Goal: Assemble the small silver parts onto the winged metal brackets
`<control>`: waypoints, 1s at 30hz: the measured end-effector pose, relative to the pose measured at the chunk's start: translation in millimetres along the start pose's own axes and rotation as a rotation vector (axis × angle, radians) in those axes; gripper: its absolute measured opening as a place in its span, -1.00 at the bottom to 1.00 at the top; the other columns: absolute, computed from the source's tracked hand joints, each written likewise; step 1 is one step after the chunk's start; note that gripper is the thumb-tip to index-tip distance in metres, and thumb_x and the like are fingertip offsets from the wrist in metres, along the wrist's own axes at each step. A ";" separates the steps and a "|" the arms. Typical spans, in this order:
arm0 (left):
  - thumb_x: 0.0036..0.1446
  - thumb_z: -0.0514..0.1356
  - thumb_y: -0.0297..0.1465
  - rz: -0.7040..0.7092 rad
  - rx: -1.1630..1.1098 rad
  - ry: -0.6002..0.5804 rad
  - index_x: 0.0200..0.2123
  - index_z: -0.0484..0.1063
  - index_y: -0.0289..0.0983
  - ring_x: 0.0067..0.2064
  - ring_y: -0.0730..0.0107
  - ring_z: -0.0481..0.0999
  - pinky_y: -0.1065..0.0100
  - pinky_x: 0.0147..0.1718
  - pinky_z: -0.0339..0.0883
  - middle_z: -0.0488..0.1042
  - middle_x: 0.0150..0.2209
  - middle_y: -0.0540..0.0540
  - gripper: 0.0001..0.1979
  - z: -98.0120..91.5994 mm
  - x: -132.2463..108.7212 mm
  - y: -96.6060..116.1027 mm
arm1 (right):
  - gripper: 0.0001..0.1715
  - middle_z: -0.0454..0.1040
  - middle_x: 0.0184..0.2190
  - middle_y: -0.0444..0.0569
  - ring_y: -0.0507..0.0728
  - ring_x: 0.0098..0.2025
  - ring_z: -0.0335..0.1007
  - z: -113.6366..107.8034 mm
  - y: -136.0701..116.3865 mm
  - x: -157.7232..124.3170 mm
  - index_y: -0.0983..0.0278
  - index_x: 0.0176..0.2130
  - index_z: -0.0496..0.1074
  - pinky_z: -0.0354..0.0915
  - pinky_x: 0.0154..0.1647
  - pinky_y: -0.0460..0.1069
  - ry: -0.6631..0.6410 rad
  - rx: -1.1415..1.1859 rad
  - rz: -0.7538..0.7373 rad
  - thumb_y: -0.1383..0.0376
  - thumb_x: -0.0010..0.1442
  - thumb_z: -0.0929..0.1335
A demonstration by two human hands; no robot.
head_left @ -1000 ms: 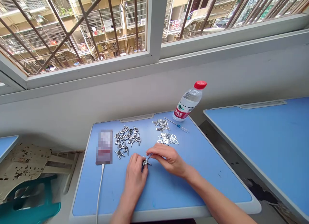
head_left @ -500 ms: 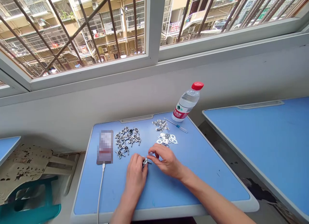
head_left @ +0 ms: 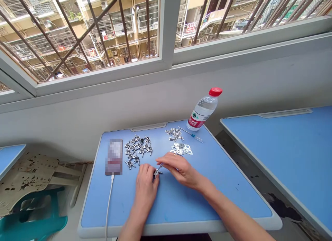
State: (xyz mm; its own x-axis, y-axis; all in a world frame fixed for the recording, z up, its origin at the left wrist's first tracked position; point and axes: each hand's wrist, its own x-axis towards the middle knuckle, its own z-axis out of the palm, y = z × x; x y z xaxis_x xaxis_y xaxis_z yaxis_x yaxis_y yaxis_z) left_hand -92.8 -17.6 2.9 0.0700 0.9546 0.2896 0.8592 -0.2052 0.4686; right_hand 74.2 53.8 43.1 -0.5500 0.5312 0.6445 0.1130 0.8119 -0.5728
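Observation:
My left hand [head_left: 146,188] rests on the blue desk [head_left: 181,206], its fingers curled round a small metal part [head_left: 157,172]. My right hand [head_left: 180,169] meets it from the right, fingertips pinched on the same part. Just beyond the hands lie a pile of assembled metal fittings [head_left: 138,149], a small heap of screws [head_left: 174,133] and several flat metal plates [head_left: 182,149]. A thin blue-handled screwdriver [head_left: 191,135] lies near the far right corner.
A phone [head_left: 114,156] on a white cable [head_left: 109,206] lies at my left. A water bottle with a red cap [head_left: 204,109] stands at the desk's far right. A second blue desk [head_left: 287,158] is on the right, a worn chair [head_left: 26,185] on the left, a barred window ahead.
The view has shifted slightly. Both hands stay together on the small metal part, with the right fingers working at it in place.

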 end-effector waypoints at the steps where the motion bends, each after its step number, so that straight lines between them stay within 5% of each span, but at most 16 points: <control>1: 0.16 0.12 -0.59 0.004 -0.001 -0.003 -0.31 0.30 -0.20 -0.25 0.24 0.38 0.28 -0.30 0.31 0.39 -0.32 -0.03 -0.84 0.5 0.2 -0.3 | -0.68 0.58 -0.31 -0.02 0.10 -0.30 0.46 0.3 0.2 0.1 0.21 0.02 0.40 0.38 -0.29 0.01 0.018 0.002 0.002 0.44 0.36 0.20; 8: 0.21 0.07 -0.58 0.023 0.005 -0.027 -0.33 0.28 -0.21 -0.25 0.24 0.37 0.27 -0.31 0.31 0.38 -0.33 -0.04 -0.85 1.8 0.8 -1.3 | -0.79 0.52 -0.49 -0.06 0.06 -0.50 0.31 11.7 -1.2 -0.9 0.24 -0.24 0.44 0.26 -0.45 -0.02 0.123 -0.160 0.058 0.41 0.35 0.24; 17: 0.19 0.13 -0.59 -0.001 0.007 -0.023 -0.30 0.31 -0.22 -0.23 0.23 0.38 0.26 -0.29 0.32 0.41 -0.30 -0.04 -0.86 -0.8 0.1 0.4 | -0.72 0.57 -0.29 0.01 0.11 -0.28 0.47 5.0 -2.4 -2.1 0.23 0.02 0.40 0.40 -0.28 0.01 0.003 0.046 0.106 0.40 0.37 0.22; 30: 0.19 0.12 -0.60 0.009 -0.003 -0.036 -0.33 0.33 -0.23 -0.25 0.24 0.38 0.28 -0.29 0.32 0.39 -0.34 -0.04 -0.85 1.7 0.1 -2.1 | -0.80 0.46 -0.52 -0.08 0.06 -0.49 0.33 15.5 -3.1 0.0 0.24 -0.31 0.43 0.33 -0.37 -0.02 0.073 -0.069 0.059 0.36 0.35 0.26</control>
State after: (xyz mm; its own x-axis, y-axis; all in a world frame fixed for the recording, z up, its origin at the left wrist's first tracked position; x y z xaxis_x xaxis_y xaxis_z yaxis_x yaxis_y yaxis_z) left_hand -93.8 -16.7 0.5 0.0963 0.9598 0.2636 0.8568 -0.2147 0.4688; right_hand 61.1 47.6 37.1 -0.4789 0.5927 0.6476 0.2013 0.7922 -0.5761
